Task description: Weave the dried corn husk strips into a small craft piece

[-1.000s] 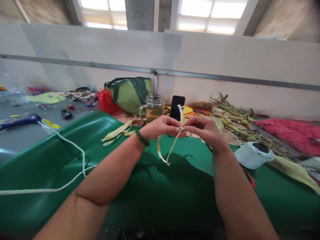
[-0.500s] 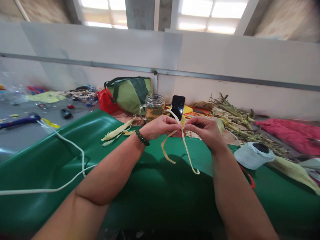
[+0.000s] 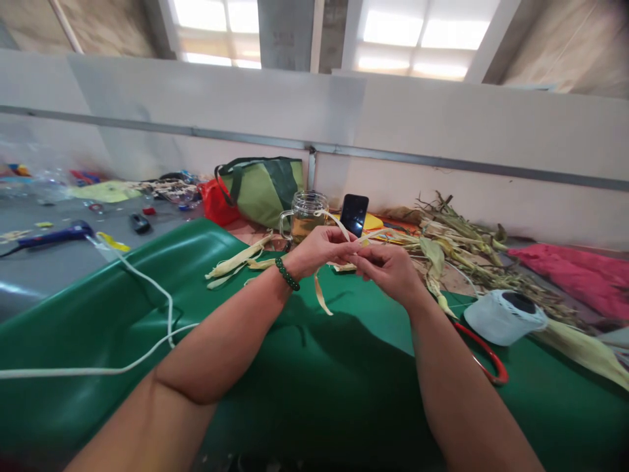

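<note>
In the middle of the head view, above the green mat (image 3: 344, 393), my two hands meet around thin pale strips of corn husk (image 3: 322, 295). My left hand (image 3: 322, 252), below a green bead bracelet, pinches the strips between thumb and fingertips. Thumb and fingers of my right hand (image 3: 390, 269) are closed on the same strips at the crossing point, which the fingertips partly hide. One end curls up over the left hand, another sticks out above the right, and one tail hangs below. Loose husk pieces (image 3: 240, 259) lie on the mat left of the hands.
Behind the hands stand a glass mug (image 3: 307, 219) of amber liquid and a phone (image 3: 354, 215). To the right are a white thread spool (image 3: 498, 321), a red handle loop (image 3: 491, 360) and dried husks (image 3: 457, 229). A blue tool (image 3: 59, 236) and white cord (image 3: 152, 282) lie left.
My right hand has turned and lowered slightly, its fingers more closed. One long strip end that hung down now sticks up to the right above it. The view has shifted slightly.
</note>
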{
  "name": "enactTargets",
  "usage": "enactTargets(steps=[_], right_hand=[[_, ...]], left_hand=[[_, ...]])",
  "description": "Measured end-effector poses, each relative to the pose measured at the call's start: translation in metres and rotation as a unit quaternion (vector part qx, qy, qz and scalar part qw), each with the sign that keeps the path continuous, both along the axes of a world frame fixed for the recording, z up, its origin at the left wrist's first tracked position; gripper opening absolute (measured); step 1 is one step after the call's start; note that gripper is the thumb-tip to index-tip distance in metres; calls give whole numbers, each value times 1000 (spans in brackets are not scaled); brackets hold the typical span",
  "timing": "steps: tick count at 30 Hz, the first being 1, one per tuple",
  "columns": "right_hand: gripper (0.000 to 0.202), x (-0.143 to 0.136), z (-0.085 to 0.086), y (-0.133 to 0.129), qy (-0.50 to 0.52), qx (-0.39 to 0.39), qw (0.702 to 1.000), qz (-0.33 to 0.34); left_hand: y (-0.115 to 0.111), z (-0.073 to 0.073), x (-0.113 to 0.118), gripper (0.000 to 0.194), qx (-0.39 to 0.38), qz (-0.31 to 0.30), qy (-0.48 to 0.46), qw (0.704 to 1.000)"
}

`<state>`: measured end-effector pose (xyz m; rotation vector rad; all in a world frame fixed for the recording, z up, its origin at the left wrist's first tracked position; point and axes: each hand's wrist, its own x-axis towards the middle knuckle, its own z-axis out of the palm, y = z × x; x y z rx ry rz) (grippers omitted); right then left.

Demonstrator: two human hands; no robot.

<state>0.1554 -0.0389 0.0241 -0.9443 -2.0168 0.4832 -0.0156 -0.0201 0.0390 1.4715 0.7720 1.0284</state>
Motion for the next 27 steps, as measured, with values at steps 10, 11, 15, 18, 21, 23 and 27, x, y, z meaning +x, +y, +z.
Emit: enactTargets(steps=[10, 11, 15, 18, 21, 23, 27], right_hand=[[38, 11, 7, 0, -56, 38, 998, -8], [39, 13, 8, 0, -55, 33, 998, -4], [41, 20, 9, 2, -50, 3, 999, 8], [44, 22, 8, 5, -34, -32, 999, 13], [47, 20, 6, 7, -21, -57, 998, 18], [47, 18, 5, 7, -23, -54, 998, 19], [46, 15, 7, 4, -29, -26, 999, 11]], left_hand=[[-1, 8, -9, 23, 73, -17, 108, 991], [-1, 8, -9, 23, 69, -17, 106, 992], [0, 8, -10, 28, 29, -28, 84, 996], [1, 11, -10, 30, -40, -34, 48, 997], [1, 14, -10, 35, -90, -33, 8, 995], [0, 14, -11, 33, -81, -29, 5, 996], [-2, 10, -10, 24, -2, -4, 46, 999]])
